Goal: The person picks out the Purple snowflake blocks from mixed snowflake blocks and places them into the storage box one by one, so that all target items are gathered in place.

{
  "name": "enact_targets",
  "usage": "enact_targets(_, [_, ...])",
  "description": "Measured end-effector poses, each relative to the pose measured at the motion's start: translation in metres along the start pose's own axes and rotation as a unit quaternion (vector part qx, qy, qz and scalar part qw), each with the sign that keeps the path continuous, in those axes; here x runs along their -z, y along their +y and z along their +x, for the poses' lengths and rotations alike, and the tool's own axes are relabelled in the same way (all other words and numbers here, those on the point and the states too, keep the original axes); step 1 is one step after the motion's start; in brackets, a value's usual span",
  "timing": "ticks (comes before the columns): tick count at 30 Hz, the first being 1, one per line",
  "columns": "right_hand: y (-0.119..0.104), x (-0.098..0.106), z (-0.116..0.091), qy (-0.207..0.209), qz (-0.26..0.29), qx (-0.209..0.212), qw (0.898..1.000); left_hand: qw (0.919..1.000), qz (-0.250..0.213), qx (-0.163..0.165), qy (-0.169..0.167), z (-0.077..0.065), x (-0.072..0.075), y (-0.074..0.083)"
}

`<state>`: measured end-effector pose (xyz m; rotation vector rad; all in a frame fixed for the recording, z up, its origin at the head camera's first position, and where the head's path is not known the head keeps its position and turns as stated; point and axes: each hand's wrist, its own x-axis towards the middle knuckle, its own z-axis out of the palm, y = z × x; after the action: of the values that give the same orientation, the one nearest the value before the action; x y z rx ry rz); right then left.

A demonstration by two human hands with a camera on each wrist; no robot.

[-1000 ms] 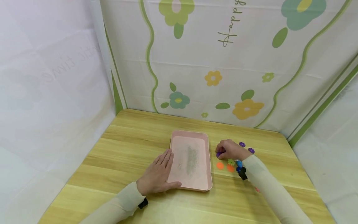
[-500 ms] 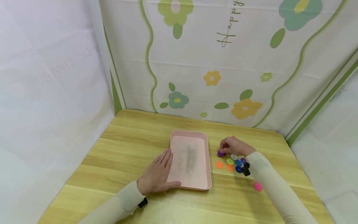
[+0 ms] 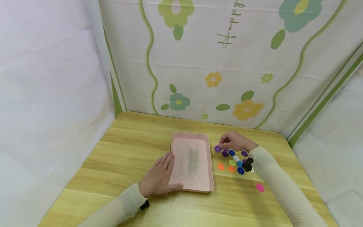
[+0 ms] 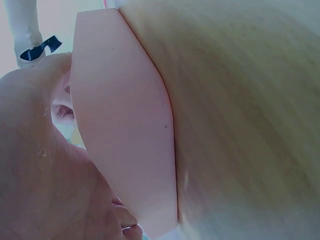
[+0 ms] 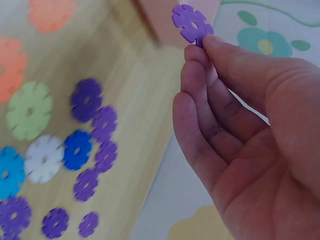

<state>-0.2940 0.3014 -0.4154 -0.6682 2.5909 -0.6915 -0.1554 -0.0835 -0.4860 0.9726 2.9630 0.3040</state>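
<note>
My right hand (image 3: 237, 142) pinches a purple notched plastic disc (image 5: 189, 24) between thumb and index finger, above the table to the right of the pink tray (image 3: 211, 170). In the right wrist view, the other fingers curl in below the disc. Under and near this hand lie more notched discs: a dark blue-violet disc (image 5: 86, 100), a blue disc (image 5: 77, 150), a white disc (image 5: 44, 159), a light green disc (image 5: 30, 111) and several purple ones. My left hand (image 3: 158, 176) rests on the tray's left rim, fingers straight and thumb along the near edge.
Two orange discs (image 3: 221, 166) lie close to the tray's right side. A pink disc (image 3: 260, 188) sits apart, nearer the right forearm. White cloth printed with flowers (image 3: 214, 79) encloses the wooden table (image 3: 136, 135) at the back and sides.
My right hand has moved away from me and lifted a purple disc off the table, uncovering several discs beneath it. The left hand and the tray stay as they were.
</note>
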Motion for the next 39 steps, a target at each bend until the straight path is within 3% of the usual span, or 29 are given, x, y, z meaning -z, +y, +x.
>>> enact_targets(7, [-0.034,-0.001,0.026,-0.008,-0.008,0.007,1.0,1.0,-0.002,0.005,-0.004,-0.001,0.002,-0.002])
enact_targets(19, [-0.078,-0.023,0.084,0.004,-0.015,0.015,1.0,1.0,0.005,0.005,-0.002,-0.001,0.003,-0.003])
enact_targets(27, [-0.09,-0.05,0.109,0.049,0.051,-0.025,0.997,0.9999,0.009,-0.006,0.004,-0.002,0.004,-0.002])
enact_targets(34, [-0.091,-0.076,0.122,0.108,0.114,-0.063,0.986,0.9998,0.018,0.002,-0.007,-0.003,0.003,-0.001])
enact_targets(39, [-0.09,-0.088,0.128,0.132,0.142,-0.077,0.978,0.9995,0.03,0.0,0.014,-0.002,-0.007,-0.006])
